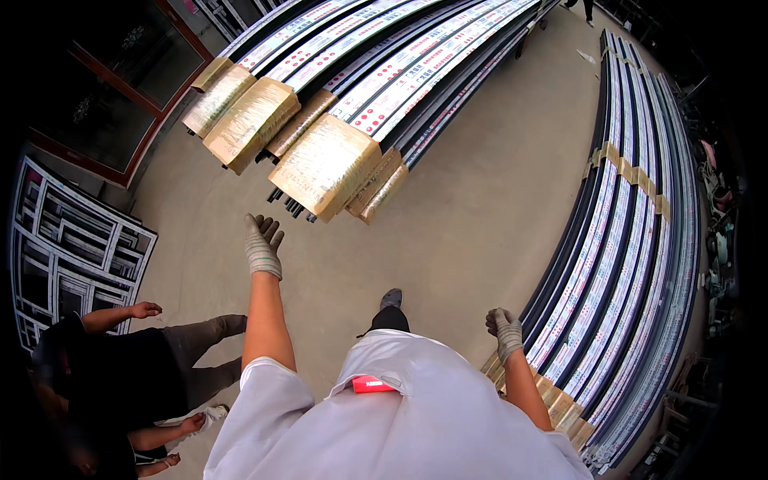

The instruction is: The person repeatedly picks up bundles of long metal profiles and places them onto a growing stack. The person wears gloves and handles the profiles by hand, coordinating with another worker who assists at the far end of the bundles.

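Your gloved left hand (262, 246), palm open and fingers parted with nothing in its grasp, is extended near, but apart from, the brown-wrapped ends (324, 170) of the long profiles (400, 80) stacked ahead of you. Your gloved right hand (505, 334), fingers curled inward, is beside the second profile stack (598, 252) at your right; whether it grips anything cannot be told. A dark-clothed person (116, 364) is at your left, near the white frames (78, 258).
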`<state>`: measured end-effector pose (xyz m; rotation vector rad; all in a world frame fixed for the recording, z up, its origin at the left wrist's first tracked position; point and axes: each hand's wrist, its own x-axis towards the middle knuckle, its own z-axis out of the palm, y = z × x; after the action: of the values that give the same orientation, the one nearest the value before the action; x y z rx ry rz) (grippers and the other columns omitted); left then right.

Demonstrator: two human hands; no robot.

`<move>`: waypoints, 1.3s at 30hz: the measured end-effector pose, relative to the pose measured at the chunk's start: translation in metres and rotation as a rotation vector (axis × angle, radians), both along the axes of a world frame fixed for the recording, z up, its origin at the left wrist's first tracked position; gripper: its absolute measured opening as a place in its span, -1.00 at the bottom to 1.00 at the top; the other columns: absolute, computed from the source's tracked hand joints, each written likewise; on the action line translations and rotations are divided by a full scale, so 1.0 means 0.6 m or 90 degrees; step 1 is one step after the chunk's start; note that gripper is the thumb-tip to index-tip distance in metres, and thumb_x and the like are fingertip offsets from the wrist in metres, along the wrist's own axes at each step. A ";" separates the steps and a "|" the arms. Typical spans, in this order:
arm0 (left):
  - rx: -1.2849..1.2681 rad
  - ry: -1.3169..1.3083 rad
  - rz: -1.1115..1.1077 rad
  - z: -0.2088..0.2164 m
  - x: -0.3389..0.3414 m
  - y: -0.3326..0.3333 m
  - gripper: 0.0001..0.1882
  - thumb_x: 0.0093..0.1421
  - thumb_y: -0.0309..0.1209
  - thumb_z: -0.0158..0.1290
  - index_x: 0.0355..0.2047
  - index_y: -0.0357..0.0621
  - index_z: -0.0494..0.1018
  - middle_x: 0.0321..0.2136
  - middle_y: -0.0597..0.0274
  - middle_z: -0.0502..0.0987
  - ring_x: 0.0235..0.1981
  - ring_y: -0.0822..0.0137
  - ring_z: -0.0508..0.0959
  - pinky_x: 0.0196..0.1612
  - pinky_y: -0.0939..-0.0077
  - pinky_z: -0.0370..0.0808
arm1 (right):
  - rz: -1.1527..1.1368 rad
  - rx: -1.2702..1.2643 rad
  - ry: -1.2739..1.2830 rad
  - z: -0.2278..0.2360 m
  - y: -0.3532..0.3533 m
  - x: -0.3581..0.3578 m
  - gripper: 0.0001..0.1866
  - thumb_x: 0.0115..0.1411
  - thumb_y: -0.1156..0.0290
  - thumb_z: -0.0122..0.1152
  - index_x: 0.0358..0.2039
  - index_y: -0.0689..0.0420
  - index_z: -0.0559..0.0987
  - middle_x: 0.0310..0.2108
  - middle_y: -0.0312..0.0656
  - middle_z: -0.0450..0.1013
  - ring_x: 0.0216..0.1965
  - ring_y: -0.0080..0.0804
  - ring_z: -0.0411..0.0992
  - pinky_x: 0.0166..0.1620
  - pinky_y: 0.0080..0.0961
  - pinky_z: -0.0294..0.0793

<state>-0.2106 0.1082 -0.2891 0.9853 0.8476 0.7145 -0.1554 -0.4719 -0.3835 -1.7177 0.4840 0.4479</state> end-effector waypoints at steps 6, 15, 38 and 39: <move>-0.010 0.114 -0.270 0.053 0.077 0.092 -0.06 0.20 0.37 -0.07 0.26 -0.23 0.27 0.14 0.04 0.44 0.09 0.17 0.47 0.13 0.16 0.42 | 0.333 0.155 0.024 0.169 0.420 0.103 -0.43 0.35 -0.01 0.09 0.10 0.25 0.44 -0.07 -0.09 0.52 -0.03 -0.30 0.52 0.05 -0.36 0.52; -0.092 0.109 -0.492 0.084 0.154 0.130 -0.06 0.08 0.35 0.10 0.24 -0.11 0.34 0.09 0.12 0.50 0.05 0.21 0.52 0.01 0.24 0.53 | 0.337 0.470 0.182 0.231 0.668 0.142 0.02 0.14 -0.31 0.22 0.37 0.12 0.10 0.32 0.03 0.16 0.29 -0.05 0.25 0.32 0.02 0.21; -0.257 -0.029 -0.444 -0.002 0.070 0.346 -0.50 0.24 0.00 0.05 -0.01 -0.13 0.46 -0.09 0.08 0.57 -0.11 0.05 0.56 -0.04 0.04 0.50 | 0.390 0.057 0.082 0.355 0.705 0.151 -0.12 0.21 -0.29 0.14 0.24 0.24 0.29 0.11 0.06 0.40 0.12 -0.17 0.42 0.03 -0.22 0.53; -0.295 -0.114 -0.433 -0.008 0.066 0.367 -0.55 0.28 -0.06 -0.01 0.02 -0.10 0.46 -0.04 0.08 0.56 -0.09 0.08 0.55 -0.07 0.08 0.50 | 0.394 -0.022 0.027 0.358 0.687 0.152 -0.14 0.24 -0.26 0.11 0.20 0.29 0.31 0.06 0.08 0.43 0.06 -0.16 0.45 0.01 -0.27 0.53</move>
<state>-0.1708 0.3287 -0.2936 0.7052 0.4390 0.0115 -0.0641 -0.0599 -0.1687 -1.8784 -0.0259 0.9202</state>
